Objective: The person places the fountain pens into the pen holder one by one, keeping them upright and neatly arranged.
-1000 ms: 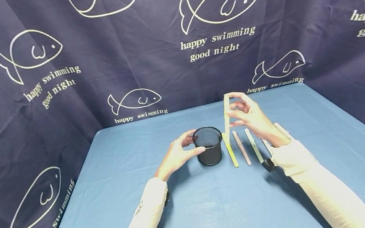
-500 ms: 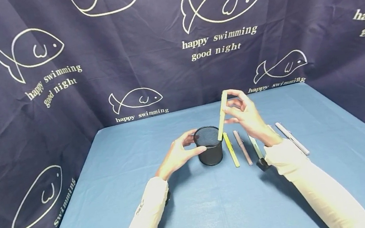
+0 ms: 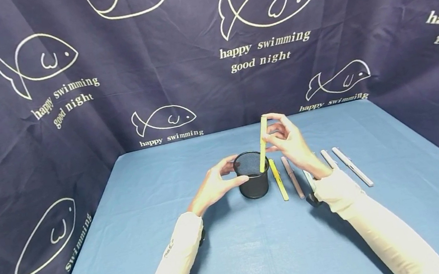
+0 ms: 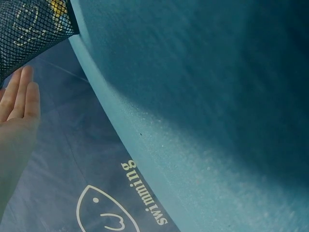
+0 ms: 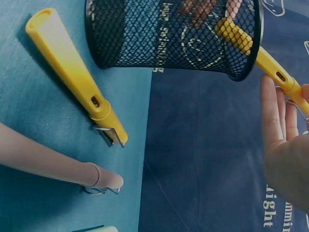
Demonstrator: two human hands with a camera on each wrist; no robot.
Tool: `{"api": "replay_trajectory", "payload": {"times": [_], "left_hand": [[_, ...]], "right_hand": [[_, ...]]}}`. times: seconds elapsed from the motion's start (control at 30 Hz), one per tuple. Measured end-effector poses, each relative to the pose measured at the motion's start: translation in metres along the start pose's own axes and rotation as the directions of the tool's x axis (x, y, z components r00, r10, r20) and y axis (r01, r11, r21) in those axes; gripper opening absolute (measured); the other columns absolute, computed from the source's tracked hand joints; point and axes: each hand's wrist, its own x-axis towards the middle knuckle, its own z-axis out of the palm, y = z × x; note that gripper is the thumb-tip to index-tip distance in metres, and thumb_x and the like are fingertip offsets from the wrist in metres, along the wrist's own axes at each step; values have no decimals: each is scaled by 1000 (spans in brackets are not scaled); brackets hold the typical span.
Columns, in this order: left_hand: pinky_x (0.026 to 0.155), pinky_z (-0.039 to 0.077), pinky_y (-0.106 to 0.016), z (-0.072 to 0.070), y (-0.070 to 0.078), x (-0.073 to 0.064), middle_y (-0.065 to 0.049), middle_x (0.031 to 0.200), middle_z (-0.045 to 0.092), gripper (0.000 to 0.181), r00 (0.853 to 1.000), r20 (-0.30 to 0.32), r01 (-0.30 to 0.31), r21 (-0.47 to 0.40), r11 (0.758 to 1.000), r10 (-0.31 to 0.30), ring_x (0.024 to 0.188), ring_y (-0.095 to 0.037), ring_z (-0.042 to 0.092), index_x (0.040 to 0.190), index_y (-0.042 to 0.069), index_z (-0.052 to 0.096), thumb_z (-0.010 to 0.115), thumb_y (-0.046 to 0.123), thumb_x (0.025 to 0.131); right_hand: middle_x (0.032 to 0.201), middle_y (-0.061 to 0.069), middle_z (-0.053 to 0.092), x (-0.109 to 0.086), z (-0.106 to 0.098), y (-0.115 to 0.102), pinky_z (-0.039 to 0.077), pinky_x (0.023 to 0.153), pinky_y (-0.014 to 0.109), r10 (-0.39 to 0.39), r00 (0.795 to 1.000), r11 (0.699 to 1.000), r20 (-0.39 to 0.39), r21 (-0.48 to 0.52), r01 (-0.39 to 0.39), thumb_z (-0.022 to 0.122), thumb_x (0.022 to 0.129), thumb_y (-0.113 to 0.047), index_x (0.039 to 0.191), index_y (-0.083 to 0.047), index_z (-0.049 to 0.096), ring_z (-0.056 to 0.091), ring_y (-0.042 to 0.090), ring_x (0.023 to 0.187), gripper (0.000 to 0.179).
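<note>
A black mesh pen holder (image 3: pixel 254 188) stands upright on the blue cloth. My left hand (image 3: pixel 214 184) holds it from the left, thumb at the near rim and fingers round the far side. My right hand (image 3: pixel 291 145) pinches a yellow pen (image 3: pixel 263 142), tilted, over the holder's right side. Through the mesh in the right wrist view, the held pen's lower end (image 5: pixel 235 35) shows inside the rim. Just right of the holder lies a second yellow pen (image 3: pixel 278 180). The left wrist view shows only some fingers (image 4: pixel 21 96) beside the mesh wall.
Right of the yellow pen lie a pinkish pen (image 3: pixel 292 177), a pale green pen (image 3: pixel 309 179) partly under my right wrist, a pale pen (image 3: pixel 328 158) and a whitish pen (image 3: pixel 352 167). A dark blue fish-print curtain (image 3: pixel 203 83) hangs behind the table.
My right hand has moved left with the yellow pen, whose lower end has gone from beside the holder to within its rim. The left hand stays on the holder.
</note>
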Motion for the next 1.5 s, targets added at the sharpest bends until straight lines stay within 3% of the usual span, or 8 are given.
{"api": "replay_trajectory", "payload": {"times": [0.5,0.83,1.33,1.5], "left_hand": [[108,44,-54,0,2,0,3,122,71,70,1000,2,19,33,999,-19,122,-20,62,148,26,57,85,42,85],[108,44,-55,1,2,-1,-8,128,70,71,1000,9,13,40,999,-13,123,-23,62,149,23,56,84,42,86],[108,44,-53,1,2,0,-6,127,71,69,1000,-1,14,40,999,-14,123,-24,62,149,22,57,84,38,87],[110,42,-54,1,2,0,-9,129,69,70,1000,7,26,29,999,-26,125,-25,61,150,24,55,84,39,87]], "right_hand": [[105,21,59,-6,1,7,62,71,34,8,999,977,36,-214,0,66,99,4,148,-3,49,66,15,87,53],[104,24,60,-7,0,8,62,70,36,-33,997,978,63,-206,46,66,98,5,146,2,50,66,13,85,50],[101,18,62,-10,-10,8,62,70,36,-19,999,988,46,-152,26,64,98,7,147,5,48,69,17,87,51],[99,13,62,-11,-18,7,62,70,36,-28,999,989,37,-146,33,63,98,9,146,6,47,69,13,85,51]]}}
